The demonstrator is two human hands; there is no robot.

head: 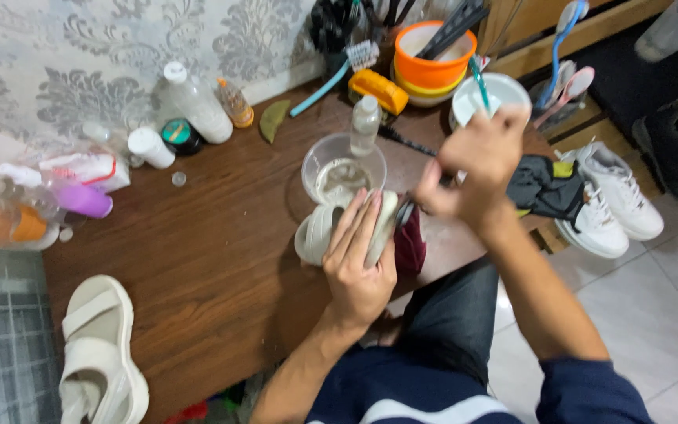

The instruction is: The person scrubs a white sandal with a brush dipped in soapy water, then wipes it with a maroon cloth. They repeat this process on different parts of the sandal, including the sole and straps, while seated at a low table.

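My left hand (360, 259) grips a white sandal (317, 232) by its thick sole, holding it on its side over the brown wooden table (213, 259). My right hand (476, 169) hovers blurred to the right of the sandal, fingers pinched around a small dark tool; the tool is too blurred to name. A dark red cloth (411, 245) lies under the sandal at the table's edge. Just behind the sandal stands a clear plastic bowl (343, 169) with whitish liquid, and a small clear bottle (365, 124) rises behind it.
A second white sandal (102, 353) lies at the table's near left. Bottles and tubes (190, 102) line the wall. An orange tub of brushes (431, 59) and a white bowl (486, 96) stand at the back. White sneakers (610, 196) sit on the tiled floor, right.
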